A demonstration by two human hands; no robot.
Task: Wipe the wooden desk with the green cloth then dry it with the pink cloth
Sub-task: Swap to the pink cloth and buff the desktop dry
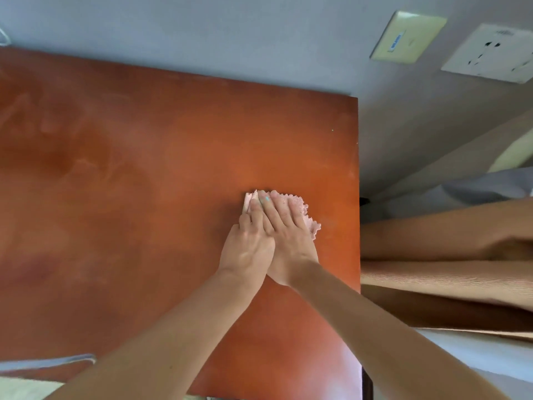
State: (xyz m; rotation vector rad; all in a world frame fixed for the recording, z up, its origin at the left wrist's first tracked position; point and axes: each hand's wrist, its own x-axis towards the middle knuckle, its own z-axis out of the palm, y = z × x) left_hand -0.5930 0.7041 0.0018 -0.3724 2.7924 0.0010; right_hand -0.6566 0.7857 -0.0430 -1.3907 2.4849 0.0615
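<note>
The wooden desk (pixel 129 174) has a glossy reddish-brown top with faint smear marks on its left half. A pink cloth (pixel 302 210) lies flat on the desk near its right edge, mostly covered by my hands. My left hand (pixel 251 243) and my right hand (pixel 285 235) press down on the cloth side by side, fingers flat and pointing away from me, the two hands partly overlapping. Only the cloth's frayed right edge and a left corner show. No green cloth is in view.
The desk's right edge (pixel 358 197) drops off beside a brown curtain or fabric (pixel 447 255). A grey wall (pixel 230 39) behind the desk carries a switch plate (pixel 408 37) and a socket (pixel 490 53). A pale strap (pixel 49 362) lies at the near left edge.
</note>
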